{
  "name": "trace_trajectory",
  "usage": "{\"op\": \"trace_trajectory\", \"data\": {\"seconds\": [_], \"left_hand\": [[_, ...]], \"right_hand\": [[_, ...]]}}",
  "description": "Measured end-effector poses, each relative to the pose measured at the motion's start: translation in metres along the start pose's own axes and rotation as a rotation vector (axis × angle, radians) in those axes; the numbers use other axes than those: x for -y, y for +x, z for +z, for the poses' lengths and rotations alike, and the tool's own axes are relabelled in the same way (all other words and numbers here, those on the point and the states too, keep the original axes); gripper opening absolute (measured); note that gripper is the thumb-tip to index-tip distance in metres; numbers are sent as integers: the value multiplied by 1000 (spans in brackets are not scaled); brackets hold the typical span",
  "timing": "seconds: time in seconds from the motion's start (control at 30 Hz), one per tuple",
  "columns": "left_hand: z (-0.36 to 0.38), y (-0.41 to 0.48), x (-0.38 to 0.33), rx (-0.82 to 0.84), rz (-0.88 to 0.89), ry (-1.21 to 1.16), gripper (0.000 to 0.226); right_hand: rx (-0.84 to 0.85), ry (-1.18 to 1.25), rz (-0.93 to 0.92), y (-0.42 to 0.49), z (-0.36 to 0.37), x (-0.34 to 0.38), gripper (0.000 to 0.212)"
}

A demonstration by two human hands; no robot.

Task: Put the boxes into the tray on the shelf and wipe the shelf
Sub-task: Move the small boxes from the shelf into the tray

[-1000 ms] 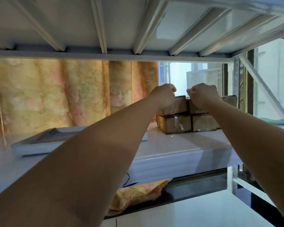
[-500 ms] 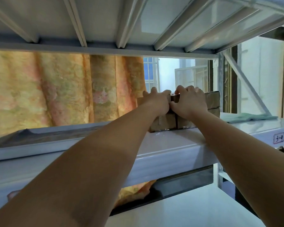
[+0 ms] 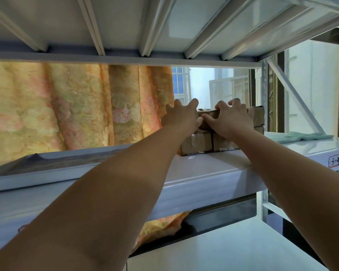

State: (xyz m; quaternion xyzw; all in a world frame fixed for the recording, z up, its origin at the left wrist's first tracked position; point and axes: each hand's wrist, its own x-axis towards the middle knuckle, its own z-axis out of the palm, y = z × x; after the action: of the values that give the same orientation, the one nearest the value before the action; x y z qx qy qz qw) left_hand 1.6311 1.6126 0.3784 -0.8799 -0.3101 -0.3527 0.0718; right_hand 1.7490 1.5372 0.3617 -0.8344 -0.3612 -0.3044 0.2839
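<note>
Clasping the top boxes point(image 3: 257, 115) at one o'clock, left hand point(image 3: 181, 116) and right hand point(image 3: 231, 119) are each holding one, grip curled round it.

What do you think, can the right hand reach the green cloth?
Probably yes. The cloth lies on the shelf just right of the boxes, nothing between. But the right hand grips a top box, so it must let go first.

Tray point(image 3: 47, 174) left end off frame
</note>
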Motion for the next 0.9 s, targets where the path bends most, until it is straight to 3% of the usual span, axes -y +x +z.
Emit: {"op": "trace_trajectory", "data": {"seconds": [0.17,0.47,0.6,0.9], "left_hand": [[-12,-3,3,-102,14,83,43],[-47,-20,53,-190,-15,187,60],[-73,-33,91,-179,-131,168,74],[-125,-94,188,-148,-358,118,55]], "right_hand": [[13,37,2,4,-12,13,66],[-61,403,85,-3,-27,67,50],[15,473,75,-11,-28,115,56],[233,559,-84,-53,-22,221,60]]}}
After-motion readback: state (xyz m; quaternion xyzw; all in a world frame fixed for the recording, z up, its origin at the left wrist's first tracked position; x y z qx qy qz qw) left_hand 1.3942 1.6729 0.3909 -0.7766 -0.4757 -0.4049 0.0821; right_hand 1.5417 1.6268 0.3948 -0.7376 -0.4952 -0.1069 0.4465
